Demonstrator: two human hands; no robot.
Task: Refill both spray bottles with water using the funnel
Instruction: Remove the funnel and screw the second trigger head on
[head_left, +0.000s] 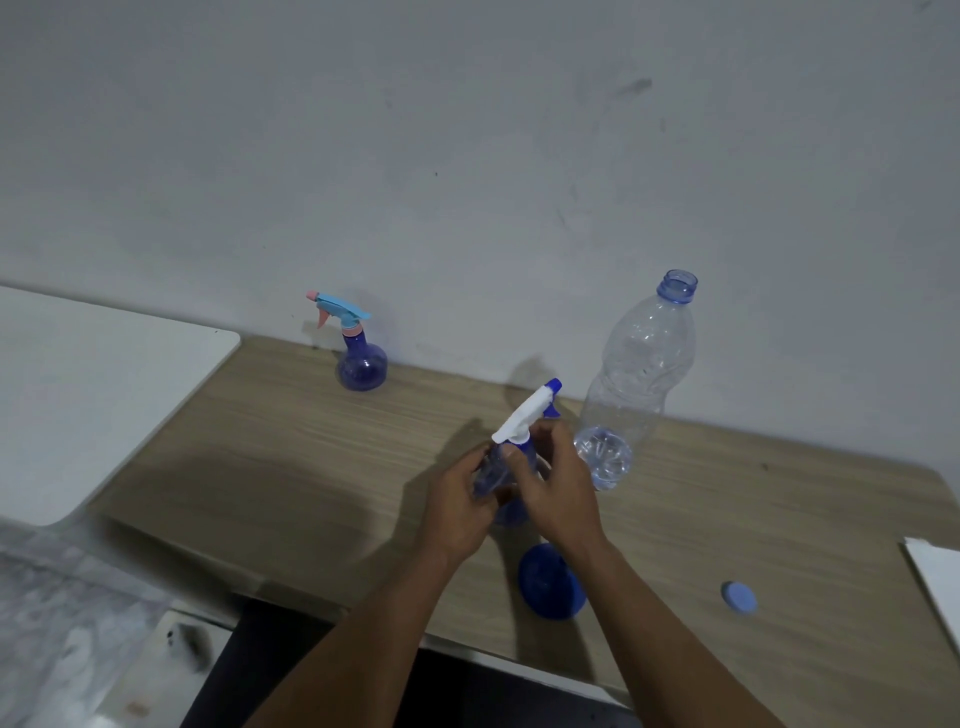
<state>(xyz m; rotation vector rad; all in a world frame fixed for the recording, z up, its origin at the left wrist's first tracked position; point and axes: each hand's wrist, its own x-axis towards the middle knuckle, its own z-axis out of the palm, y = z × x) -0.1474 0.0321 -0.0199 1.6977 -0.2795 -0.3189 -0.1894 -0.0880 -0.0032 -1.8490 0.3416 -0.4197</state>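
Left hand (457, 506) wraps the body of the near sprayer (524, 418), fingers curled round it. Right hand (558, 483) pinches at the collar just under the white trigger head. So I have both hands closed on the one bottle, which is tilted and lifted just above the table (311, 467), mid-table, beside the water bottle (634, 384).

The funnel (550, 582) lies loose on the table near the front edge, in no bottle. The water bottle stands open with only a little water at the bottom, and its cap (738, 596) sits well apart to the right. The far sprayer (361, 353) stands by the wall with its head on.

My read is that pouring is mostly over, the far sprayer is done, and this one is getting its head screwed back. It could equally be coming off; I can't tell the twist direction.

The fill level in both sprayers is unreadable: blue plastic, and my hands cover most of the near one. The collar thread is hidden under the right fingers. A white thing (935, 582) at the right edge is cut off and I can't identify it.
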